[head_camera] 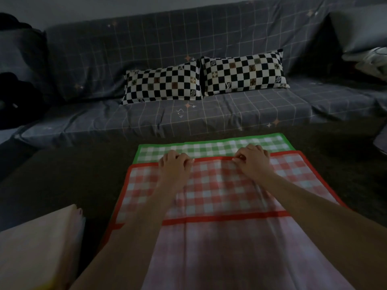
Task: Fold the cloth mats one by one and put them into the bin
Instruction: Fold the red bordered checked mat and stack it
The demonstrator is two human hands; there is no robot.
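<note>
Hands: our left hand [173, 162] and right hand [252, 156] both pinch the red mat [219, 185] at its far edge.
Beneath: we see a green mat [209, 146].

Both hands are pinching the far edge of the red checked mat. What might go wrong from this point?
1. The red mat overlaps the green mat, and the left hand and right hand pinch right at that overlap, so the fingers may catch the green edge and drag it along.
2. The red mat's near part looks already doubled over, so folding may come out uneven.
</note>
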